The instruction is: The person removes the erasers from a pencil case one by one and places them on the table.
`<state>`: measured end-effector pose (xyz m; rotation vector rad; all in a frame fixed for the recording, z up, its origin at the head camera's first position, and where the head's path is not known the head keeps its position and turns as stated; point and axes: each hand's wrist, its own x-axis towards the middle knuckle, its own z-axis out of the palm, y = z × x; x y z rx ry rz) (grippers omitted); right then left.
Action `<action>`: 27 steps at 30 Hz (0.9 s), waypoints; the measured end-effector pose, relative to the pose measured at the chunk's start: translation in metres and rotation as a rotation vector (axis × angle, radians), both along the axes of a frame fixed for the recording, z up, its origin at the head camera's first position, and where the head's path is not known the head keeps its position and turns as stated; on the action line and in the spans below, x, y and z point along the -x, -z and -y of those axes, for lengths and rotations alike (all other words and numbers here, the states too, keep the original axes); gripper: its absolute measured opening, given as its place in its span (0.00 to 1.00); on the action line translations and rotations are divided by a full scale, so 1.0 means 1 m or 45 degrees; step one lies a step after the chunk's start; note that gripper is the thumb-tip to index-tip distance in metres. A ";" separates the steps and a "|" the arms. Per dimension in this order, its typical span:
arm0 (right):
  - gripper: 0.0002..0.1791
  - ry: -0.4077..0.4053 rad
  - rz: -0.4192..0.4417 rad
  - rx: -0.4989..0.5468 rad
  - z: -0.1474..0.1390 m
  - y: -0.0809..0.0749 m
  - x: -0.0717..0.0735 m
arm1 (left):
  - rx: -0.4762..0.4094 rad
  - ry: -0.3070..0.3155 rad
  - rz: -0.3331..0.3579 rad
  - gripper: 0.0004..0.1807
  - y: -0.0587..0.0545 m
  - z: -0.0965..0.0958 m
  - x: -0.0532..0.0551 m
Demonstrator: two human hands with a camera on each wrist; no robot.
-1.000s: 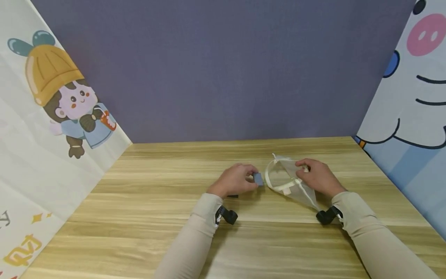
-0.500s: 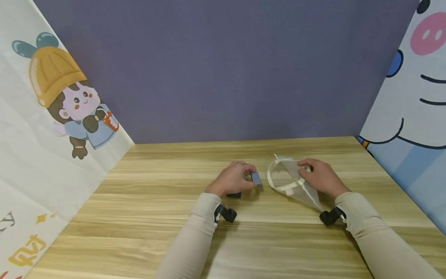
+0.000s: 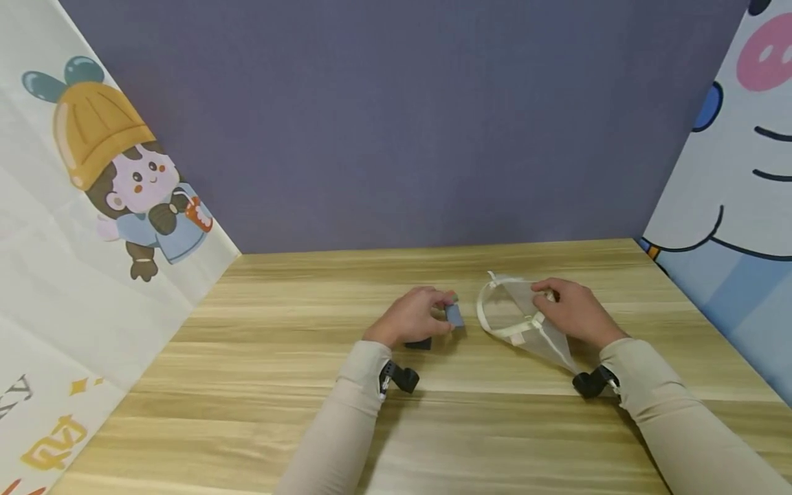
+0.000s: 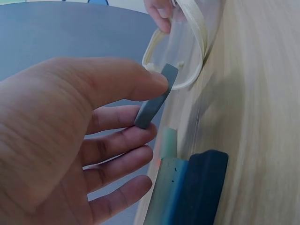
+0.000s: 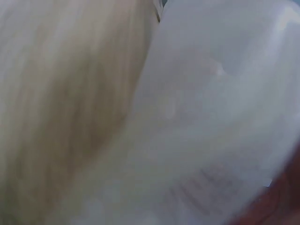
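My left hand point(image 3: 413, 317) pinches a small flat grey-blue block point(image 3: 454, 315) between thumb and index finger; the left wrist view shows this block point(image 4: 157, 96) tilted, the other fingers loosely bent below it. Just right of it, a translucent pouch point(image 3: 553, 338) with a cream zip edge lies with its mouth held wide, facing the block. My right hand point(image 3: 575, 313) grips the pouch's upper edge with thumb and fingers. In the right wrist view the blurred pouch wall point(image 5: 201, 103) covers most of the picture and hides the fingertips.
Close under the left hand, a dark navy piece point(image 4: 204, 185) lies on the wooden table point(image 3: 260, 399), beside a blue-green piece point(image 4: 165, 187) and a pale green one point(image 4: 169, 143). A grey-purple panel point(image 3: 396, 124) stands behind the table, with printed cartoon sheets at both sides.
My left hand has drawn slightly away from the pouch with the block, and more of the dark piece below it shows. The right hand keeps its grip; the head view has shifted a little.
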<state>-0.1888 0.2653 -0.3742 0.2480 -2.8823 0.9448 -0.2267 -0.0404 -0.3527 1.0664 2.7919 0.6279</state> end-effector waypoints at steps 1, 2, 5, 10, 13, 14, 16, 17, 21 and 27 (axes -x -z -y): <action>0.24 0.002 0.000 -0.004 0.001 -0.001 0.000 | 0.001 0.000 0.001 0.22 0.000 0.001 0.000; 0.24 0.004 0.000 -0.006 0.002 -0.001 0.000 | 0.000 -0.002 0.002 0.22 0.000 0.001 0.001; 0.25 0.007 -0.006 -0.014 0.005 -0.003 -0.001 | -0.011 0.001 0.000 0.22 0.002 0.001 0.002; 0.25 -0.003 -0.019 0.001 0.009 -0.007 -0.002 | -0.011 0.005 0.027 0.23 0.008 0.001 0.001; 0.24 -0.005 -0.070 -0.007 0.010 -0.008 -0.002 | -0.019 0.012 0.042 0.24 0.010 0.001 0.001; 0.23 -0.006 -0.090 -0.011 0.011 -0.008 -0.001 | -0.025 0.014 0.044 0.25 0.011 0.001 0.001; 0.23 -0.012 -0.118 -0.015 0.013 -0.008 -0.002 | -0.048 0.028 0.053 0.26 0.012 0.002 0.001; 0.23 -0.016 -0.122 -0.010 0.013 -0.009 -0.002 | -0.060 0.031 0.055 0.26 0.013 0.002 0.001; 0.21 -0.039 -0.136 0.025 0.015 -0.010 -0.004 | -0.149 0.042 0.091 0.27 0.015 0.006 0.003; 0.22 -0.089 -0.167 0.060 0.019 -0.010 -0.004 | -0.223 0.039 0.137 0.27 0.017 0.011 0.004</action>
